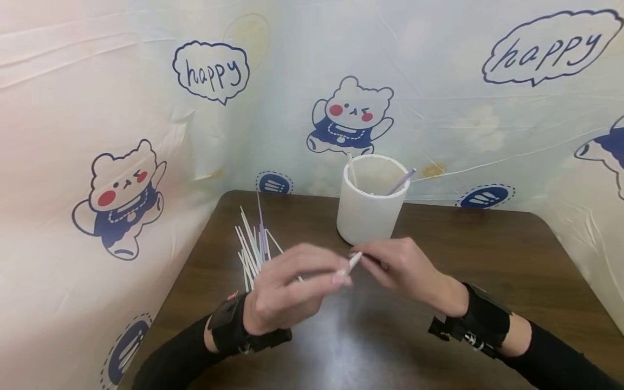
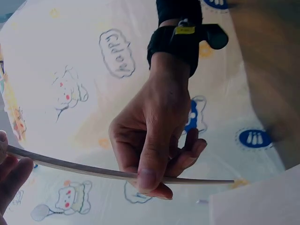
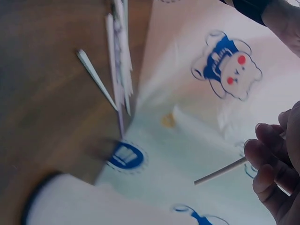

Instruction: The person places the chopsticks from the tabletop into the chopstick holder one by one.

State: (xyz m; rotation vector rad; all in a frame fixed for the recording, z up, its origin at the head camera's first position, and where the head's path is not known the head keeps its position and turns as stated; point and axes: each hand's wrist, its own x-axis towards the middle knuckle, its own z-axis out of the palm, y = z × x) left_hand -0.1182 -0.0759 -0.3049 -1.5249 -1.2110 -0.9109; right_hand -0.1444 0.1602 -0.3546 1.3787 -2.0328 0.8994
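Note:
Over the table, my left hand pinches one end of a thin pale stick between thumb and fingers. My right hand holds the same stick from the other side. In the left wrist view, the right hand has its thumb across the stick, whose free end sticks out past the fingers, while the left fingertips hold it at the left edge. A length of the stick juts from the fingers in the right wrist view. Its exact material is unclear.
Several white and light purple sticks lie in a loose pile left of my left hand. Behind the hands stands a white cylindrical container with a few sticks inside. A printed cloth hangs around the brown table.

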